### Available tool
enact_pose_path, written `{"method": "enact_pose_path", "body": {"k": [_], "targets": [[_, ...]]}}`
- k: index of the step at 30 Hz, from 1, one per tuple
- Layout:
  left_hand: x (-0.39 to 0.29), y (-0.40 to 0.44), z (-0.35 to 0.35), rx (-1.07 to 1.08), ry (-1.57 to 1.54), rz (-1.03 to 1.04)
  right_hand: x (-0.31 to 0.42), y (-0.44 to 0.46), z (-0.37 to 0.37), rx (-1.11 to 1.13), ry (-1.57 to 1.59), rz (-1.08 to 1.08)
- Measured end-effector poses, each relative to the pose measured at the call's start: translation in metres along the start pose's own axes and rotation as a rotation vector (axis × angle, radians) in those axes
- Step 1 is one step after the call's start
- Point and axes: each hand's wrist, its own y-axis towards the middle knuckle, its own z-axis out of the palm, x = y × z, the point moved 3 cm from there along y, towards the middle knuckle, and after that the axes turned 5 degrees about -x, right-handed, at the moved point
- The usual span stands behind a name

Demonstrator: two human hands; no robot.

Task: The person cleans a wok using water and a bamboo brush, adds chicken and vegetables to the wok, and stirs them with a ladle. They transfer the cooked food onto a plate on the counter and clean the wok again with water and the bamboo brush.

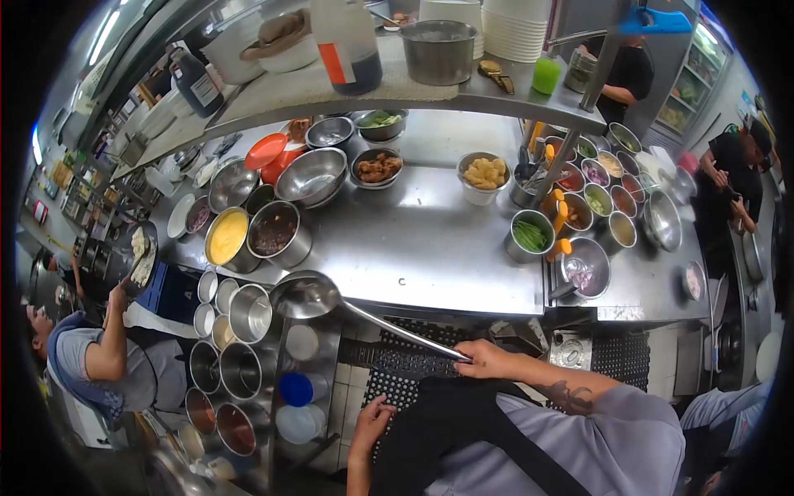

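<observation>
My right hand [484,360] is closed around the end of a long-handled metal ladle [397,331]. The ladle's large bowl reaches left, beside a metal pot [250,312] and in front of a pot of dark sauce [279,233]. Hanging low near my apron [430,430], my left hand [372,422] holds nothing, its fingers loosely bent and apart. Behind the ladle stands a pot of yellow liquid [227,237]. On the steel counter [413,240] are a bowl of fried brown pieces [377,169] and a container of golden pieces [484,174].
An overhead shelf [413,101] carries bottles, a metal pot and stacked white tubs. Several ingredient containers, including chopped greens [530,236], stand at right. Metal pots [240,369] line the left side. One co-worker [124,355] holds a pan at left; others stand at right.
</observation>
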Motion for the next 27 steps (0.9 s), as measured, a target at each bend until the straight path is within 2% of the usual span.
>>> {"method": "enact_pose_path", "body": {"k": [4,7,9,11,12,14,15,17,18,21,23,24,26,27], "targets": [[0.002,0.02,0.016,0.123,0.108,-0.002,-0.01,-0.022,-0.009,-0.052,0.006,0.155],[0.028,0.036,0.026,0.197,0.081,0.042,-0.019,-0.032,-0.007,-0.127,0.03,0.124],[0.033,0.04,0.026,0.211,0.059,0.029,-0.025,-0.037,0.0,-0.116,0.103,0.261],[0.012,0.035,0.018,0.193,0.108,-0.023,-0.029,-0.038,0.004,-0.111,0.169,0.399],[0.005,0.033,0.013,0.184,0.133,-0.047,-0.025,-0.033,0.005,-0.11,0.201,0.383],[0.016,0.029,-0.002,0.123,0.121,0.072,-0.012,-0.02,0.007,-0.107,0.264,0.35],[0.019,0.028,-0.008,0.095,0.117,0.13,-0.011,-0.018,0.007,-0.087,0.311,0.443],[0.027,0.038,-0.019,0.023,-0.074,0.027,-0.007,-0.013,0.008,-0.054,0.408,0.63],[0.027,0.043,-0.023,-0.01,-0.169,-0.026,-0.004,-0.013,0.005,-0.068,0.429,0.627],[-0.033,0.088,-0.036,0.004,-0.185,0.208,0.001,-0.025,-0.012,-0.141,0.45,0.626],[-0.081,0.143,-0.037,-0.144,-0.005,0.215,-0.002,-0.038,-0.023,-0.221,0.412,0.622],[-0.108,0.174,-0.033,-0.182,0.02,0.299,-0.03,-0.051,-0.02,-0.311,0.465,0.549],[-0.168,0.237,-0.026,-0.182,0.205,0.309,-0.03,-0.069,-0.032,-0.392,0.478,0.565],[-0.187,0.274,-0.017,-0.288,0.136,0.338,-0.025,-0.078,-0.038,-0.434,0.482,0.575]]}}
